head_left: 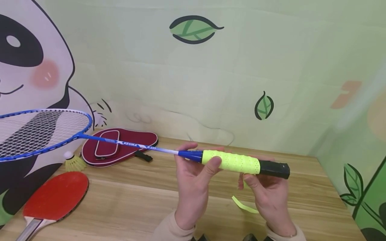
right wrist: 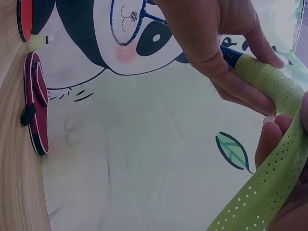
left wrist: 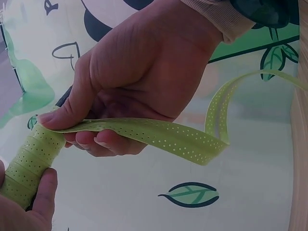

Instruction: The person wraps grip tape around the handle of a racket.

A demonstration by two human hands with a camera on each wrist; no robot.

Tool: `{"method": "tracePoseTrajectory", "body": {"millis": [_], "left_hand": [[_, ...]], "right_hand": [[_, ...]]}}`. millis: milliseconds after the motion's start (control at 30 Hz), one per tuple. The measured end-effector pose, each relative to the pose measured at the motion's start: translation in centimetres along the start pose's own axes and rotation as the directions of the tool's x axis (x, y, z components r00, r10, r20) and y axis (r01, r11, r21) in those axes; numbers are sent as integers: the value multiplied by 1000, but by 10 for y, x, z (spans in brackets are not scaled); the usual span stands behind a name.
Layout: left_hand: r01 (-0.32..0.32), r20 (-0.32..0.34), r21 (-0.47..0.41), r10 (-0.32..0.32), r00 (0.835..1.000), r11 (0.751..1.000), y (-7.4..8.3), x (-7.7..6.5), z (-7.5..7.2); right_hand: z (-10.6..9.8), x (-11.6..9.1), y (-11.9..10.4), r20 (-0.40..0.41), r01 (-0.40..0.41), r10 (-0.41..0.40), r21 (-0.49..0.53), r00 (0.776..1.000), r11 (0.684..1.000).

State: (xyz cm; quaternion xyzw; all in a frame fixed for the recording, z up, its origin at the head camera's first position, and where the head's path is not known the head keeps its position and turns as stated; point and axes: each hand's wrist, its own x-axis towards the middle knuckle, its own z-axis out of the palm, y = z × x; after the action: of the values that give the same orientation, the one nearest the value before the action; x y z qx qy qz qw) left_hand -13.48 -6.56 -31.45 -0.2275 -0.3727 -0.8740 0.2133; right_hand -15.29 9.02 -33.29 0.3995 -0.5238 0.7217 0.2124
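Observation:
A blue and white badminton racket is held up level above the table, its strung head out to the left. Yellow-green perforated grip tape wraps the front part of its handle; the black butt end shows bare. My left hand grips the handle near the blue cone, thumb over the wrapped tape. At the edge of the wrap, my right hand pinches the tape, thumb on top, as the left wrist view shows. From there a loose length of tape trails away, folded over in a bend.
On the wooden table, a red table tennis bat lies at the left. Behind it are a yellow shuttlecock and a maroon bat case. A cloth backdrop with panda and leaf drawings rises behind the table.

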Motion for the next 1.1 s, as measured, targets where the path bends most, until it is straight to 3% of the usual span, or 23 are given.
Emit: {"method": "tracePoseTrajectory", "body": {"millis": [1100], "left_hand": [[27, -61, 11, -26, 998, 1000, 3, 0, 2]], "right_hand": [[1, 0, -2, 44, -1, 0, 19, 999, 1000]]}}
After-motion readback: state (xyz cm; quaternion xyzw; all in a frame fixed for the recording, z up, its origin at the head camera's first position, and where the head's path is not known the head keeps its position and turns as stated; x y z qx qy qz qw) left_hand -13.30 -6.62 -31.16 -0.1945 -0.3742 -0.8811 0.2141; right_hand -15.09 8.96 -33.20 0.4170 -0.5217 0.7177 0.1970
